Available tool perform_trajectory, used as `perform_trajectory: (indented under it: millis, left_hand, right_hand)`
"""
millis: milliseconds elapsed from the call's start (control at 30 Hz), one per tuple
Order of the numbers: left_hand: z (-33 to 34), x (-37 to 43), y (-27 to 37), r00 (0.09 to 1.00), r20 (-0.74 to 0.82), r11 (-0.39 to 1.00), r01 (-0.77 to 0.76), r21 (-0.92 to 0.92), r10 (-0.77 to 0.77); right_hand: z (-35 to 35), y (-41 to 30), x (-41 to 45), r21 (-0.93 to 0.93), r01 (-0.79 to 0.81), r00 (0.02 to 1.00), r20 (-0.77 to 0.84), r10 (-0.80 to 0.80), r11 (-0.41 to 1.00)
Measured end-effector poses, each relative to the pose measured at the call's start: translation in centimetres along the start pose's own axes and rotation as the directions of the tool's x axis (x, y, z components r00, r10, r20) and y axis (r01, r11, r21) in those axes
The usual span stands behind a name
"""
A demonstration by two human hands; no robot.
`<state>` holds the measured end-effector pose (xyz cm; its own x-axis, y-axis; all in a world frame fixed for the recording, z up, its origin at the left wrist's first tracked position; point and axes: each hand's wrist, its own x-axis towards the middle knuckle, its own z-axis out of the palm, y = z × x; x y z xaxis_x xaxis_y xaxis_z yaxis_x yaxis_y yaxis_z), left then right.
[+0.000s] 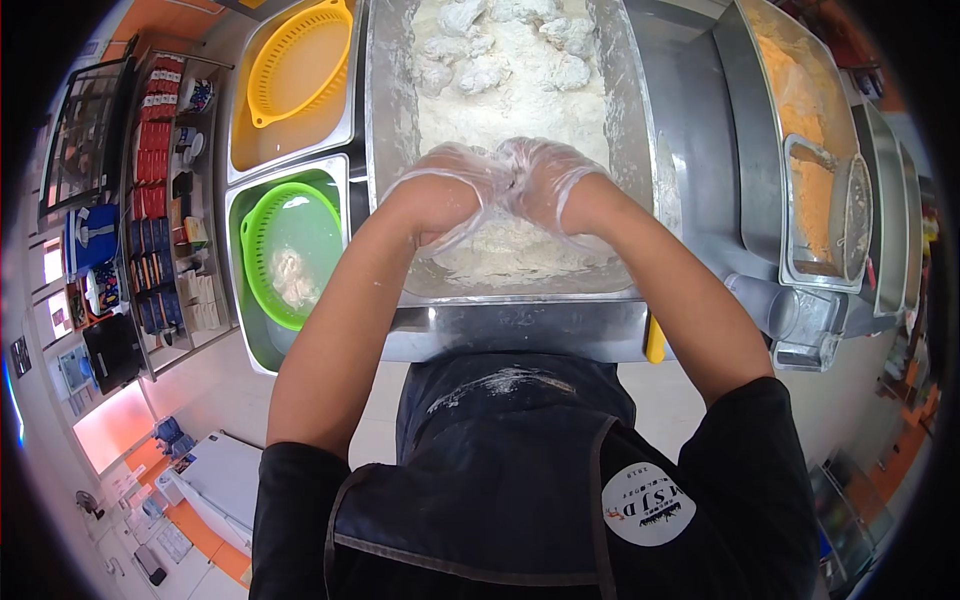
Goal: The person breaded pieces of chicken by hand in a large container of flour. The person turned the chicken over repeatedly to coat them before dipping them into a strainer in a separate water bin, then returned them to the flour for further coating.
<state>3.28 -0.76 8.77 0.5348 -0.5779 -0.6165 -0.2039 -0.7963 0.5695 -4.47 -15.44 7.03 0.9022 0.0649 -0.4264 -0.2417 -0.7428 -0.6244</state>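
Both my hands wear clear plastic gloves dusted with flour and meet over a large metal tray (381,97) of white flour (510,116). My left hand (457,180) comes in from the left, my right hand (536,176) from the right. Their fingers come together at the middle, and something small and pale may be between them; the gloves and flour hide what it is. Several flour-coated lumps (484,73), which look like pieces of meat, lie at the far end of the tray.
Left of the tray, a yellow basket (262,105) sits in one pan and a green basket (251,259) with pale raw pieces (292,277) in another. On the right are a bin of orange powder (787,82), a strainer (855,217), clear containers (761,304) and a yellow handle (655,341).
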Motion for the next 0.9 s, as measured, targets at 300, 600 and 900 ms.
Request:
perform_trajectory:
  millis: [300, 600, 900]
  left_hand:
    - [0.7, -0.2, -1.0, 0.990, 0.123, 0.354, 0.139, -0.925, -0.066]
    - [0.9, -0.1, 1.0, 0.991, 0.117, 0.262, 0.132, -0.956, -0.071]
    - [0.3, 0.7, 2.8, 0.987, -0.143, 0.965, 0.108, 0.238, -0.075]
  right_hand:
    - [-1.1, 2.3, 0.5, -0.006, -0.058, 0.993, 0.098, 0.059, 0.998]
    - [0.9, 2.0, -1.3, -0.007, -0.030, 0.969, -0.247, 0.027, 1.000]
    - [-2.0, 3.1, -0.9, -0.312, -0.129, 0.978, 0.116, 0.173, 0.941]
